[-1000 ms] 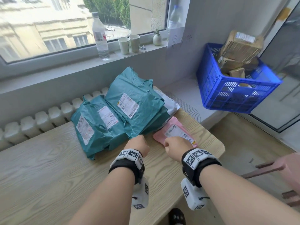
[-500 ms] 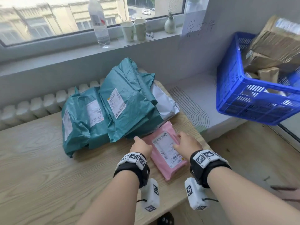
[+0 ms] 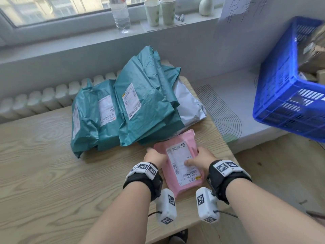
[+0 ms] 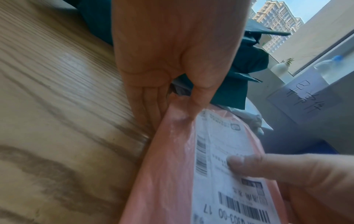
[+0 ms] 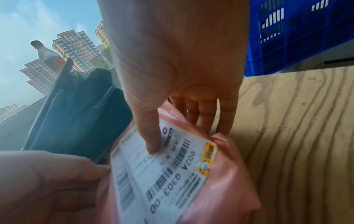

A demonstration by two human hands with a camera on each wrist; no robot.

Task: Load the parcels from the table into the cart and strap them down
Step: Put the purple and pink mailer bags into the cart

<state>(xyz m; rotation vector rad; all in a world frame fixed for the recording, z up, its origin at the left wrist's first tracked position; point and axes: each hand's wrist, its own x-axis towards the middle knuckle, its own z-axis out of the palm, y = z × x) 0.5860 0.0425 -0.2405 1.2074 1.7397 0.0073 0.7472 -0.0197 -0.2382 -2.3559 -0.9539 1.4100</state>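
Head view: both hands – left hand [image 3: 155,156], right hand [image 3: 202,160] – grip pink parcel [image 3: 182,184]; fingers underneath hidden, blue crate [image 3: 281,95] cut off.

A pink parcel [image 3: 177,155] with a white barcoded label lies flat near the wooden table's [image 3: 52,164] right edge, its far end tucked under a heap of teal parcels [image 3: 126,106] overlapping a grey parcel [image 3: 189,104].

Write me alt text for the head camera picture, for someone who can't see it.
Two hands, the left hand and right hand, hold a pink parcel with a white label by its sides, above a wooden table. Behind it lie teal parcels; a blue crate stands to the right.
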